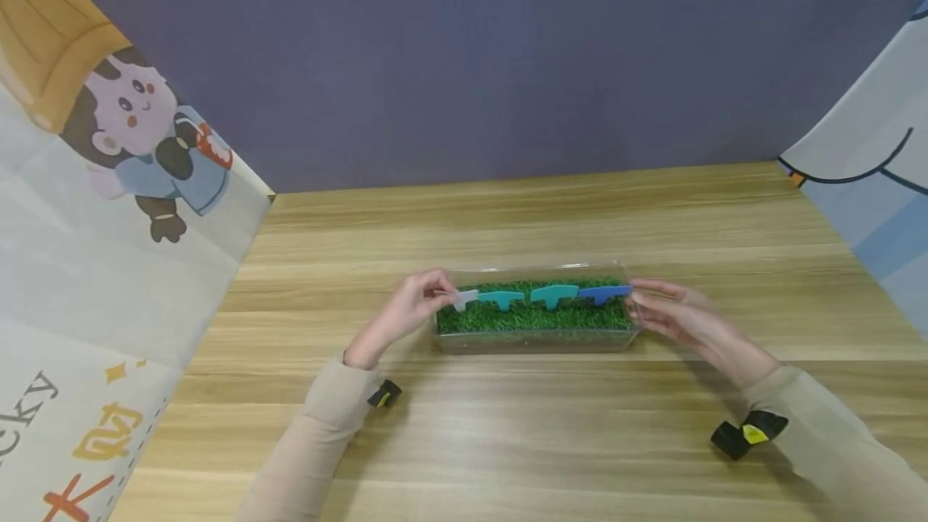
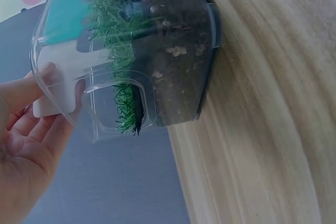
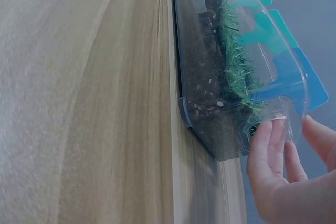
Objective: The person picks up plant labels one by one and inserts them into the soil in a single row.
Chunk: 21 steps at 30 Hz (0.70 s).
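Note:
A clear plastic planter box (image 1: 536,342) stands on the table, with green artificial grass (image 1: 507,318) above dark soil seen through its wall. Four T-shaped plant labels stand in a row: one white label (image 2: 59,77), two teal labels (image 1: 554,295) and one blue label (image 1: 605,294). At the left end, my left hand (image 1: 413,306) pinches the white label, thumb in front and fingers behind. My right hand (image 1: 681,316) holds the box's right end, its fingertips (image 3: 265,135) at the handle cutout and its thumb by the rim near the blue label.
Wood-grained tabletop (image 1: 507,433) surrounds the box. Behind it rises a plain blue-grey panel (image 1: 464,63). Printed cartoon panels flank the table, a left panel (image 1: 145,296) and a right panel (image 1: 870,151). A black wrist camera (image 1: 747,433) sits under the right forearm.

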{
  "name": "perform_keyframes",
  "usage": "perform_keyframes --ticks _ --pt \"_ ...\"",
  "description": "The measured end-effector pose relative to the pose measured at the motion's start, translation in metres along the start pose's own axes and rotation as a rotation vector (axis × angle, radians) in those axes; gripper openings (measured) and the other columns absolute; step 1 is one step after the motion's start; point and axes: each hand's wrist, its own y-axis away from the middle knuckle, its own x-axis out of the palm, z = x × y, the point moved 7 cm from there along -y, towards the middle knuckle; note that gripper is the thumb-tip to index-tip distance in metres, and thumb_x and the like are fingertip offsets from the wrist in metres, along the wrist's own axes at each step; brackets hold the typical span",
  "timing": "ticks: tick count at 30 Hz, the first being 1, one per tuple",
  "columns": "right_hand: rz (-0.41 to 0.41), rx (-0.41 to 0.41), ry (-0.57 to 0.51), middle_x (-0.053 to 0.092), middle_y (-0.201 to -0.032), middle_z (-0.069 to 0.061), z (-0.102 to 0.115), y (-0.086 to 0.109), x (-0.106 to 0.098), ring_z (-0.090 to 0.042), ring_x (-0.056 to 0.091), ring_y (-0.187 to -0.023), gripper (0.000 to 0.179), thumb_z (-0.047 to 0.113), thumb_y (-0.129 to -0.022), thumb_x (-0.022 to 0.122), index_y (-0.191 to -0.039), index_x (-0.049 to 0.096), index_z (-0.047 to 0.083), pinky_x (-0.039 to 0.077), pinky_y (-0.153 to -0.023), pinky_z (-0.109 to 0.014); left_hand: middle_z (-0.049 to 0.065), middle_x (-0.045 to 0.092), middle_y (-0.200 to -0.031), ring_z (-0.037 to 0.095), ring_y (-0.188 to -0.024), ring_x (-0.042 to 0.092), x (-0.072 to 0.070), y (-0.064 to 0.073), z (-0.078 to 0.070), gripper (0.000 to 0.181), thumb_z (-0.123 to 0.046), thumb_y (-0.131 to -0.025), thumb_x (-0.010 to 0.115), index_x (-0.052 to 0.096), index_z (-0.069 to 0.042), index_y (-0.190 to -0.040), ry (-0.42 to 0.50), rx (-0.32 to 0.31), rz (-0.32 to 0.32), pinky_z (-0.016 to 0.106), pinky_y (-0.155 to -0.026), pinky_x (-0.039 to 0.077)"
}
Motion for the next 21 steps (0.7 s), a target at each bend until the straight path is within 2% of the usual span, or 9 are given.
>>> perform_keyframes --ticks 8,13,17,21 --pt "-0.029 0.013 0.019 0.065 -0.091 0.0 -0.0006 0.0017 -0.0029 -0.013 0.062 -0.083 0.019 0.009 -0.085 0.057 -0.1 0.058 0.021 0.05 -0.078 -0.023 0.015 0.061 -0.081 0.026 -0.076 0.06 0.0018 0.0026 -0.0018 0.005 0.009 -0.077 0.059 0.059 0.005 -0.081 0.024 0.017 -0.009 0.022 -0.07 0.052" --pt "0.004 -0.005 0.017 0.064 -0.093 -0.001 -0.0003 0.0018 -0.0003 -0.014 0.061 -0.085 0.02 0.007 -0.086 0.055 -0.103 0.057 0.019 0.049 -0.079 -0.023 0.014 0.062 -0.081 0.024 -0.076 0.06 0.0006 0.0049 0.0007 0.006 0.007 -0.078 0.059 0.059 0.004 -0.083 0.013 0.011 -0.029 0.023 -0.07 0.051" --pt "0.021 -0.016 0.003 0.064 -0.093 -0.003 -0.0003 0.001 0.0012 -0.015 0.061 -0.085 0.02 0.006 -0.086 0.055 -0.1 0.058 0.019 0.048 -0.081 -0.024 0.013 0.062 -0.083 0.022 -0.077 0.061 -0.0004 0.0054 0.0017 0.008 0.006 -0.077 0.06 0.06 0.004 -0.085 0.004 -0.014 -0.045 0.022 -0.072 0.051" --pt "0.003 -0.014 -0.02 0.065 -0.091 -0.003 0.0004 0.0011 0.0016 -0.014 0.062 -0.083 0.019 0.005 -0.085 0.056 -0.096 0.061 0.02 0.049 -0.08 -0.024 0.014 0.063 -0.087 0.023 -0.081 0.061 0.0002 0.0048 0.0028 0.013 0.005 -0.077 0.061 0.06 0.006 -0.09 -0.008 -0.051 -0.058 0.022 -0.076 0.05"
